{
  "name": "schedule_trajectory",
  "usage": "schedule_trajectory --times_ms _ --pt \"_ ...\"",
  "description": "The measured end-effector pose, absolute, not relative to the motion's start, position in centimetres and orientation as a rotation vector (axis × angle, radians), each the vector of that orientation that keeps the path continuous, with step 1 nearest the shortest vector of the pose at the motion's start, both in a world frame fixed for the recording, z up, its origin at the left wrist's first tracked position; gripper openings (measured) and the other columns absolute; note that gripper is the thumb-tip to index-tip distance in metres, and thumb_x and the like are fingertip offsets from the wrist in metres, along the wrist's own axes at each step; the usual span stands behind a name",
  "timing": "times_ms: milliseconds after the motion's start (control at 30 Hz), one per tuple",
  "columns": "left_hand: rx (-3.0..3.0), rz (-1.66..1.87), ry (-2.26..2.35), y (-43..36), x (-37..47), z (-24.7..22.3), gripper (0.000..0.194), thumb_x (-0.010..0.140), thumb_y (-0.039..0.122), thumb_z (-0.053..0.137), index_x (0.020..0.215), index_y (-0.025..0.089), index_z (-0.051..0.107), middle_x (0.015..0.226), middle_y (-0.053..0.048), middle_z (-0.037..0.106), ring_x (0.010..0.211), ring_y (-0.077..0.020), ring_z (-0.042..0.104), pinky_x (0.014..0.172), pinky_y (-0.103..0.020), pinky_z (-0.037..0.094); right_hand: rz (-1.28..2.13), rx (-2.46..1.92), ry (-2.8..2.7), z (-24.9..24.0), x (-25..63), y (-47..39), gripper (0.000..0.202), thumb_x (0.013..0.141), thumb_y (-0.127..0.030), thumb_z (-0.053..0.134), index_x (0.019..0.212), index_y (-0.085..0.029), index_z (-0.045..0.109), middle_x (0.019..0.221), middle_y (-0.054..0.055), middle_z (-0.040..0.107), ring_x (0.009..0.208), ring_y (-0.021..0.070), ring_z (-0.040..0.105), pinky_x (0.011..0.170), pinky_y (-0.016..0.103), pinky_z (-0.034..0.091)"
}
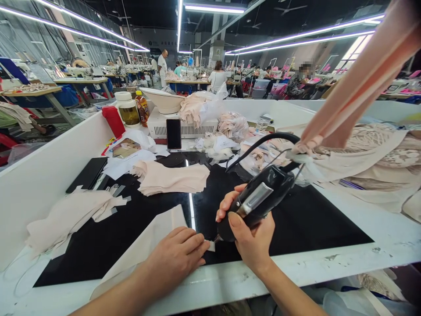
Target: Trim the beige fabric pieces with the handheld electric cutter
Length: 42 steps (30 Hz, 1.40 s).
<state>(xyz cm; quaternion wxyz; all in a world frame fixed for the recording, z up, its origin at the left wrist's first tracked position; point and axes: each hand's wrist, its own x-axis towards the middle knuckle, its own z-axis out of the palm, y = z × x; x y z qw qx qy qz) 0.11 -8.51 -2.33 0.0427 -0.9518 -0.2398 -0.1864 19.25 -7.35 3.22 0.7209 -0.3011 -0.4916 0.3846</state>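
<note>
My right hand (253,237) is wrapped round a black corded hand tool (258,195) with a metal plate on its side. The tool leans, its lower end close to the black work surface, and a pink cloth strip is tied near its cable end. My left hand (177,254) lies with outstretched fingers on a pale beige fabric piece (144,243), pressing it down. A narrow end of that fabric reaches past my fingertips to the tool's tip. Beyond my hands lies a stack of pale pink fabric pieces (174,177). The tool hides part of my right fingers.
More cut fabric (72,215) lies at left beside a black box (87,174). A phone (173,134) stands against a white scale (158,125). A black cable (263,140) arches behind the tool. Fabric heaps (378,153) fill the right side. White walls edge the table.
</note>
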Motion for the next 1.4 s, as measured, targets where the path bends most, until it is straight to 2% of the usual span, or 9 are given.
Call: schedule_trajectory --times_ms 200,467,567,733,967,1133,1400 --pt "-2.903 -0.572 -0.720 -8.5 0.2 -2.0 0.026 0.111 0.030 0.053 0.130 0.013 0.062 0.109 -0.007 0.071 0.100 -0.0218 0.065 0.088 -0.037 0.055 0.858 -0.687 -1.081 3.4 19.2 -7.4 0.032 0.090 -0.033 0.079 0.115 -0.027 0.059 0.084 -0.003 0.064 0.062 0.0135 0.064 0.057 0.029 0.059" --pt "-2.910 -0.579 -0.730 -8.6 0.2 -1.9 0.025 0.112 0.030 0.050 0.126 0.014 0.063 0.107 -0.007 0.071 0.099 -0.0223 0.066 0.087 -0.037 0.055 0.876 -0.639 -1.094 3.6 19.4 -8.3 0.035 0.090 -0.037 0.081 0.116 -0.028 0.059 0.084 -0.003 0.064 0.061 0.0133 0.063 0.056 0.028 0.058" --pt "-2.915 -0.572 -0.724 -8.5 0.3 -1.9 0.024 0.110 0.029 0.055 0.126 0.013 0.063 0.107 -0.007 0.071 0.099 -0.0225 0.066 0.087 -0.037 0.055 0.865 -0.648 -1.104 3.5 19.3 -8.5 0.036 0.090 -0.038 0.081 0.117 -0.027 0.059 0.084 -0.002 0.064 0.062 0.0138 0.064 0.057 0.029 0.058" --pt "-2.936 -0.587 -0.743 -8.5 0.1 -1.8 0.024 0.108 0.029 0.059 0.126 0.014 0.063 0.109 -0.007 0.071 0.101 -0.0236 0.066 0.088 -0.038 0.056 0.877 -0.644 -1.111 3.3 19.2 -8.5 0.032 0.092 -0.032 0.078 0.118 -0.029 0.059 0.085 -0.003 0.065 0.064 0.0127 0.065 0.059 0.027 0.059" --pt "-3.065 -0.712 -0.780 -7.9 -1.0 -1.3 0.023 0.111 0.018 0.048 0.128 0.015 0.064 0.117 -0.009 0.072 0.108 -0.0210 0.068 0.095 -0.037 0.057 0.864 -0.658 -1.107 3.3 20.0 -8.3 0.036 0.089 -0.032 0.082 0.117 -0.027 0.061 0.086 -0.002 0.065 0.067 0.0138 0.064 0.058 0.028 0.059" --pt "-3.140 -0.719 -0.823 -7.5 -1.6 -0.5 0.021 0.111 0.016 0.049 0.123 0.017 0.066 0.114 -0.008 0.072 0.106 -0.0195 0.067 0.094 -0.033 0.057 0.856 -0.641 -1.107 3.1 20.8 -7.8 0.034 0.090 -0.031 0.081 0.117 -0.027 0.061 0.088 -0.002 0.065 0.065 0.0128 0.064 0.059 0.028 0.059" --pt "-3.171 -0.659 -0.806 -7.5 -1.6 -1.0 0.020 0.106 0.011 0.055 0.124 0.015 0.065 0.115 -0.007 0.071 0.106 -0.0231 0.065 0.095 -0.037 0.054 0.860 -0.625 -1.118 3.0 21.1 -7.7 0.035 0.090 -0.030 0.081 0.119 -0.027 0.062 0.089 -0.001 0.066 0.067 0.0130 0.066 0.059 0.028 0.059"
